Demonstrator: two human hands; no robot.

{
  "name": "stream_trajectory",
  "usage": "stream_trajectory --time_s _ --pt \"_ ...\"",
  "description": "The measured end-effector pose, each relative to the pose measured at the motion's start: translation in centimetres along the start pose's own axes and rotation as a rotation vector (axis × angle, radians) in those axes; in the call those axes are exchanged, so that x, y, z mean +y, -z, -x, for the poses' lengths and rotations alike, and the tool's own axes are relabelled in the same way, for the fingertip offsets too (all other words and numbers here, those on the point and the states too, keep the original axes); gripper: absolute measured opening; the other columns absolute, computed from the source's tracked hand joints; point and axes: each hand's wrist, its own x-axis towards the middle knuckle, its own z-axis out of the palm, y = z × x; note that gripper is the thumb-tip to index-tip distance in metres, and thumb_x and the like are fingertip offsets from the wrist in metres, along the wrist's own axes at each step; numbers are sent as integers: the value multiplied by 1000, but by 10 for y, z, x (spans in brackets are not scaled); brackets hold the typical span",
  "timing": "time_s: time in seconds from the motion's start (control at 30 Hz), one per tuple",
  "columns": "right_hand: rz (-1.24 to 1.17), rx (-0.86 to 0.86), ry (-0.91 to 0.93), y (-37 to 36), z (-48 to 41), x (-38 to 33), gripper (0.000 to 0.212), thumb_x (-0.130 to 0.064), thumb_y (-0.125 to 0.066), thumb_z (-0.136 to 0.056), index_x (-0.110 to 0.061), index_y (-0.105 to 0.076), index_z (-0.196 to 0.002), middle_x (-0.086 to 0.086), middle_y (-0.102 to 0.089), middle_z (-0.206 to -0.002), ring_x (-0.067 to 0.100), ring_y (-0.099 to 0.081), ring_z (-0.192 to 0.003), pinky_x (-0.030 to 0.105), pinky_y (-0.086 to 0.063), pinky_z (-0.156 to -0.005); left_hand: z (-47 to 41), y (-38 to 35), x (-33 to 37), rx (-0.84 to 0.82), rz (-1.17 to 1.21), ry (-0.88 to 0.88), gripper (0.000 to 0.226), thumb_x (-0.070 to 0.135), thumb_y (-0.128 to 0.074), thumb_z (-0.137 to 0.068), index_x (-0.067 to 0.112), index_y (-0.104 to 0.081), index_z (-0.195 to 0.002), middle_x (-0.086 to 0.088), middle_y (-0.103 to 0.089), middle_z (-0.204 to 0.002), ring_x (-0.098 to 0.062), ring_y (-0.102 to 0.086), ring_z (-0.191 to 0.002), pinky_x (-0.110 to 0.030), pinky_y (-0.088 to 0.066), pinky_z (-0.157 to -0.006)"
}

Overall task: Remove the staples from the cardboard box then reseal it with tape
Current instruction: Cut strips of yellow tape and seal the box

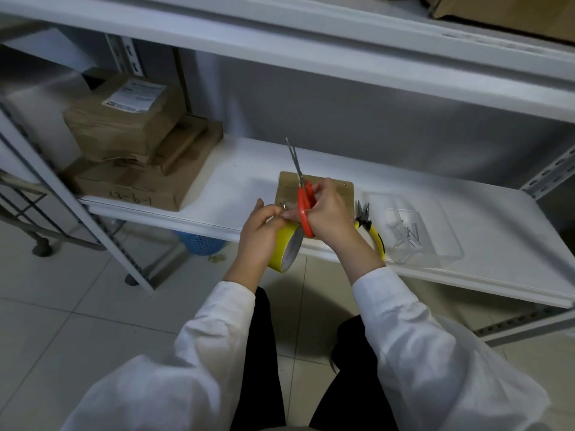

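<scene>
A small flat cardboard box point(343, 189) lies on the white shelf point(236, 178), partly hidden behind my hands. My left hand point(261, 228) grips a roll of yellow tape point(287, 244) held on edge just in front of the shelf's front edge. My right hand point(326, 213) holds red-handled scissors point(303, 197), blades closed and pointing up and away. The fingertips of both hands meet at the top of the roll, over the tape's end.
Yellow-handled pliers point(368, 225) lie right of the box. A clear plastic tray point(410, 231) holding several metal staples sits further right. Stacked brown parcels point(133, 144) fill the shelf's left end. A blue basket point(202, 242) stands on the tiled floor below.
</scene>
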Motion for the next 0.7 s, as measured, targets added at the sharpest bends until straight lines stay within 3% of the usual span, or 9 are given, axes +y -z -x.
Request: stream_trajectory --time_s 0.07,0.2,0.3,0.37,0.47,0.53,0.6,0.7 --pt "-36 -16 27 -1 1 2 61 -22 -80 -74 -20 -29 -107 -8 -48 -80 7 -51 -70 8 -39 -53 2 1 3 -11 -15 -8 15 29 -58 -75 32 -65 -62 -10 -28 -154 -23 -36 -137 -36 -31 -109" --pt "-93 -7 53 -3 1 2 59 -16 -78 -75 -23 -30 -107 -1 -52 -88 15 -54 -77 16 -44 -60 1 2 7 -45 -68 15 9 17 -57 -89 24 -62 -85 -6 -28 -154 -22 -34 -138 -26 -28 -101" --pt "-96 15 66 1 -1 1 57 -13 -78 -74 -25 -32 -106 1 -53 -89 15 -53 -75 14 -43 -56 -1 0 4 -87 -65 41 13 23 -64 -86 18 -63 -99 -9 -57 -128 -26 -54 -116 -33 -43 -95" --pt "-107 17 74 3 -2 1 57 -11 -78 -73 -25 -34 -106 0 -52 -85 15 -52 -73 12 -43 -53 1 2 4 -98 -46 70 9 22 -66 -86 19 -63 -94 -5 -62 -105 -23 -59 -100 -33 -46 -88" --pt "-115 27 88 1 -1 3 54 -7 -78 -71 -22 -37 -105 -1 -52 -80 14 -53 -69 8 -42 -50 0 3 4 -132 -56 117 4 20 -66 -86 20 -62 -88 -7 -63 -96 -26 -59 -97 -37 -47 -89" --pt "-127 38 91 2 -1 3 55 -8 -79 -71 -23 -37 -103 4 -56 -81 15 -56 -69 11 -46 -54 0 1 3 -121 -97 162 11 21 -67 -85 16 -60 -77 -7 -59 -85 -24 -56 -85 -31 -44 -77" --pt "-77 19 103 2 -2 -1 53 -8 -78 -74 -23 -36 -102 4 -57 -82 15 -57 -69 13 -47 -55 2 -2 1 -86 -86 195 15 22 -67 -85 12 -60 -76 -8 -58 -84 -23 -53 -83 -29 -40 -75" --pt "-35 -17 103 5 -7 -1 49 -6 -73 -77 -24 -36 -102 14 -64 -93 27 -67 -83 27 -54 -66 4 -6 -3 -34 -83 177 20 28 -68 -84 11 -64 -94 -4 -60 -95 -20 -55 -93 -28 -41 -82"
